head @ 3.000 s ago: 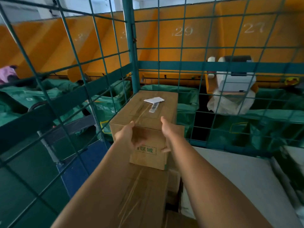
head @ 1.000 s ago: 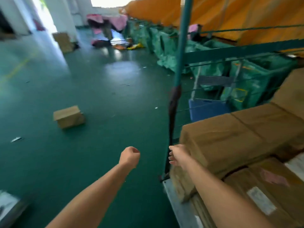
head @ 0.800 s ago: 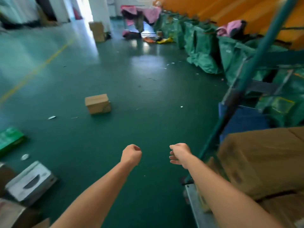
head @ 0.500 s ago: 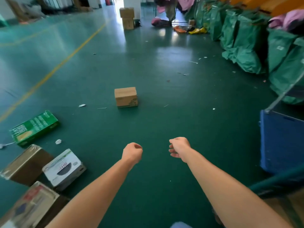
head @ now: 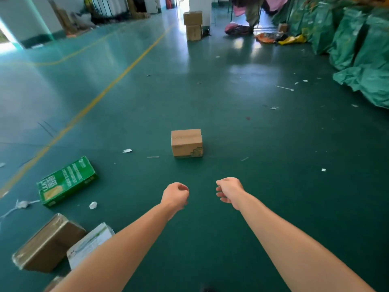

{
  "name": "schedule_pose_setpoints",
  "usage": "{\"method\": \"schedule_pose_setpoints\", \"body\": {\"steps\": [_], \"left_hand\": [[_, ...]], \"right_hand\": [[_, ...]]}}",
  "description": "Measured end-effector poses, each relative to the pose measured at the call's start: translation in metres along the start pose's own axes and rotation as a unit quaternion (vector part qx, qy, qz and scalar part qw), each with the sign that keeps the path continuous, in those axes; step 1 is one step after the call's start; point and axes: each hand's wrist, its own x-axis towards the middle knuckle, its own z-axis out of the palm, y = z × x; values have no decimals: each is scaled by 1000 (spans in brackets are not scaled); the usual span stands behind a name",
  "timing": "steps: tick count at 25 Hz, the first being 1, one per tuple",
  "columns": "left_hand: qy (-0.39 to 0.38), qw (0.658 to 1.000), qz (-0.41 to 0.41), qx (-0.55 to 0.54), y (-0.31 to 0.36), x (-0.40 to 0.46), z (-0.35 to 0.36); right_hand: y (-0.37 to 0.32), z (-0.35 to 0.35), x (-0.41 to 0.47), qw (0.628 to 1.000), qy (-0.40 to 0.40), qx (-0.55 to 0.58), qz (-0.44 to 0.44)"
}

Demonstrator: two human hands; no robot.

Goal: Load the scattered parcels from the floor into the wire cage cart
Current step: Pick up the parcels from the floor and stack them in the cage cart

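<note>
On the glossy green floor (head: 273, 186), at far left, lie three parcels close together: a film-wrapped brown box (head: 47, 244), a white carton (head: 89, 244) touching it, and beyond them a flat green printed carton (head: 67, 181). Ahead in the middle sits one plain cardboard box (head: 186, 142), taped on top, well apart from the left hand (head: 174, 194) and right hand (head: 229, 189), which both hang with fingers loosely curled, grasping nothing. Two stacked cardboard boxes (head: 193, 25) stand far back, and crinkled green sacks (head: 357, 49) line the right.
</note>
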Motion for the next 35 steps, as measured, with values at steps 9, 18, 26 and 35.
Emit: {"method": "schedule_pose_setpoints", "body": {"steps": [9,18,26,35], "left_hand": [[16,999,-5,-42,98,239,-78],[0,998,-60,-24,186,490,-139],[-9,993,-118,17,242,706,-120],[-44,969,-233,67,158,940,-25]], "right_hand": [[-187,66,199,999,-4,-34,-32],[-337,122,396,999,21,-32,22],[-408,159,623,993,13,-95,70],[-348,223,858,963,-40,-214,161]]}}
